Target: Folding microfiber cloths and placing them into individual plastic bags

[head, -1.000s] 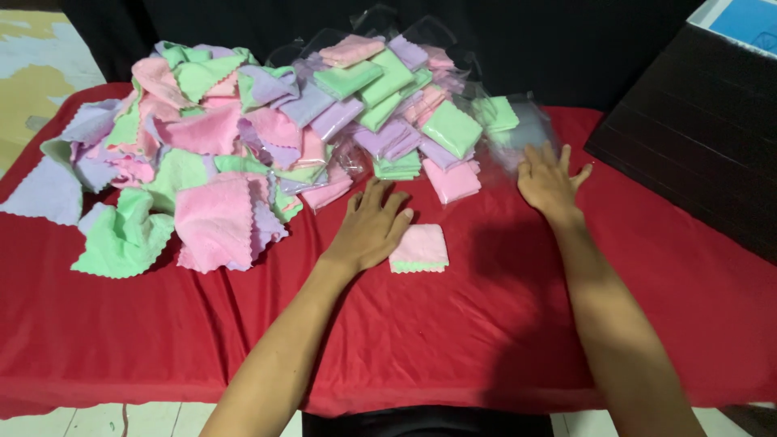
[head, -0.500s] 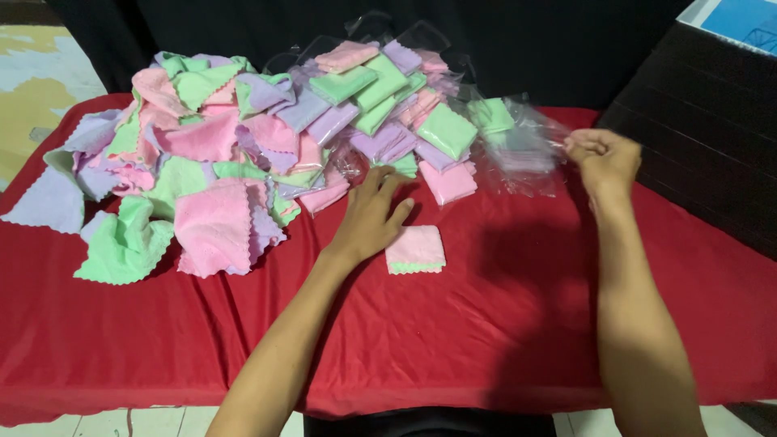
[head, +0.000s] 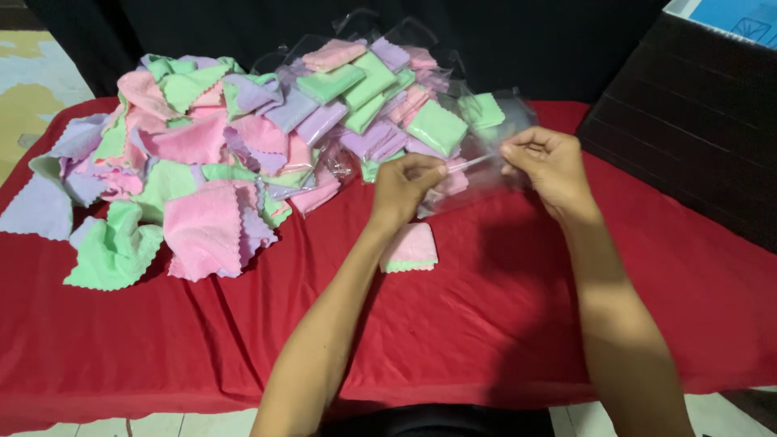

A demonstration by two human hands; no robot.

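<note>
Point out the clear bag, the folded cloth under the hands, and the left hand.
Clear bag (head: 477, 174), head view, its transparent front.
Folded cloth (head: 409, 247), head view, pink top face.
Left hand (head: 405, 184), head view, back of the hand.

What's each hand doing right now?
Left hand: closed, pinching one edge of the clear bag.
Right hand: closed, pinching the bag's other edge.

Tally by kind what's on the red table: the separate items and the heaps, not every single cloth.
Clear bag, pinched between left hand and right hand: 1
Folded cloth lying alone: 1
Heaps: 2, the loose heap and the bagged heap
Total: 4
</note>
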